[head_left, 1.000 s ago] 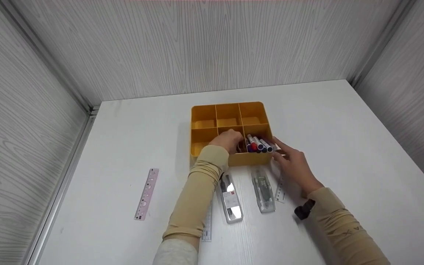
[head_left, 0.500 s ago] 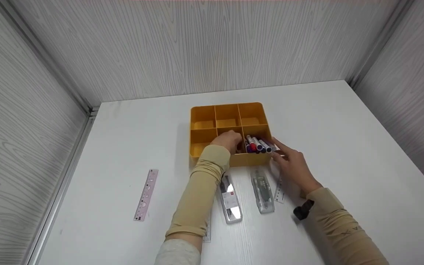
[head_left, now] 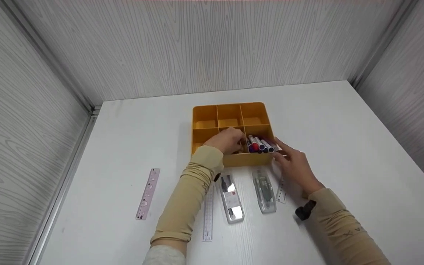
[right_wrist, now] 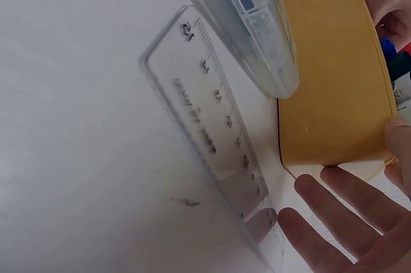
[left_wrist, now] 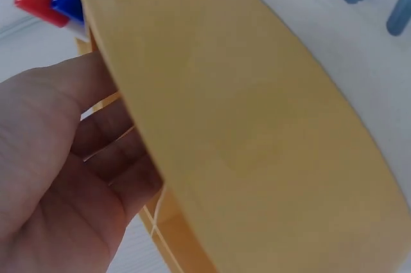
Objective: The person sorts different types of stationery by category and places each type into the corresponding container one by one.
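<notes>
A yellow six-compartment organizer box (head_left: 250, 159) stands on the table. My left hand (head_left: 225, 141) reaches over its front wall into the front middle compartment. In the left wrist view the fingers (left_wrist: 106, 128) bend down behind the wall; their tips are hidden, so I cannot tell whether they hold anything. Several markers (head_left: 260, 144) with red, blue and dark caps lean in the front right compartment. My right hand (head_left: 294, 165) touches the box's front right corner. In the right wrist view its thumb (right_wrist: 399, 151) lies at the wall and the other visible fingers (right_wrist: 340, 212) are spread and fairly straight.
Two clear plastic cases (head_left: 231, 200) lie before the box; the right-hand case (head_left: 264, 193) has greenish contents. A clear ruler (head_left: 208, 221) lies beside my left forearm, another short ruler (head_left: 281, 191) near my right hand. A pink ruler (head_left: 148, 195) lies at left.
My left hand shifts slightly within the middle compartment, and its forearm swings left, uncovering more of the clear ruler. The right hand stays at the box corner.
</notes>
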Available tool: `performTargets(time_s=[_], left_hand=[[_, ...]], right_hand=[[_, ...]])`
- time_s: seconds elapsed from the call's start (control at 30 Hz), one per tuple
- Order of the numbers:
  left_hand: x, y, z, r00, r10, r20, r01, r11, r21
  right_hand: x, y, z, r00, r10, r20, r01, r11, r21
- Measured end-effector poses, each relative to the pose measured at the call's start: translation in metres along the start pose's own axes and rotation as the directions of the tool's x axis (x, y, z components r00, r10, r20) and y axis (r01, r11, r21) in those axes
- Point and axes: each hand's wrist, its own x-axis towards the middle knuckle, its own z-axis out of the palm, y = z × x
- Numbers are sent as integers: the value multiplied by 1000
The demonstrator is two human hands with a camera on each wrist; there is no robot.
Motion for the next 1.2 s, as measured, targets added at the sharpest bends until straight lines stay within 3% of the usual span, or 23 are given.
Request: performTargets(time_s=[0.17,0.37,0.53,0.7,0.93,1.2], left_hand=[[-16,-6,-10,998,40,-49,-43,998,-55],[-37,-14,-16,993,34,-110,-51,987,-151],[-57,-19,-17,979,57,-193,-95,977,-190],[-75,-24,-14,947,94,-306,-164,963,-213],[-100,-32,-2,884,169,-436,-263,950,-165],[-134,-46,17,849,134,-511,-249,954,-164]], right_hand=[[0,-1,-1,1000,-1,7,1,1000,-2],[1,4,-2,999,-42,-13,42,999,-10],[2,6,-4,1000,-10,4,10,1000,12],[3,6,-6,1000,19,18,-19,1000,10],[5,6,-8,999,21,29,-21,1000,5],[6,5,-7,1000,5,28,-5,1000,-8]])
